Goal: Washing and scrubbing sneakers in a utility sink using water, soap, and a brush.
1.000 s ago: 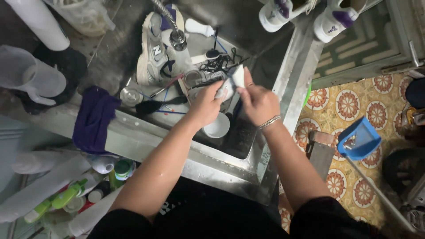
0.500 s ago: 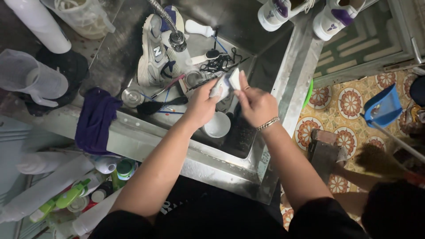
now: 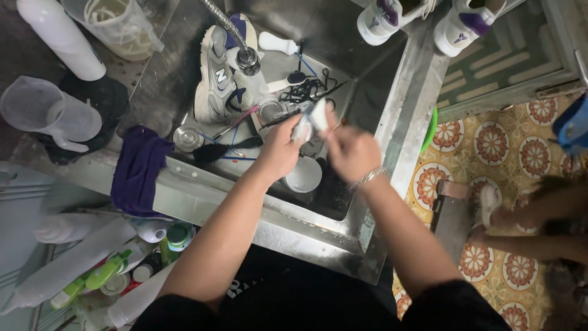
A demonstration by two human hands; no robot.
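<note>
Over a steel sink [image 3: 392, 141], left hand [image 3: 278, 150] and right hand [image 3: 350, 150] close together, both clasping one small white object [image 3: 309, 116], likely a folded cloth or insole, kind unclear. Left fingers curled around its near side; right fingers pinching its far edge, thumb pressed on top. Object held up above the basin, just over a white bowl [image 3: 303, 175] lying on the sink floor. A silver bracelet [image 3: 365, 178] around the right wrist.

Further in the basin: a grey and white sneaker [image 3: 217, 79] lying beneath the tap head [image 3: 248, 60], a white-handled brush [image 3: 278, 44], a tangle of black laces [image 3: 306, 91], a dark brush [image 3: 217, 150] near a small round metal lid [image 3: 187, 138]. Draped over the sink's front rim, a purple cloth [image 3: 139, 168]. On the tabletop to the left, a clear measuring jug [image 3: 46, 113] and a white bottle [image 3: 58, 37]. On the far ledge, two white sneakers [image 3: 422, 18] with purple linings. Lower left, a cluster of bottles [image 3: 110, 263]. At right, on patterned floor tiles [image 3: 490, 144], another person's arm [image 3: 545, 202], blurred.
</note>
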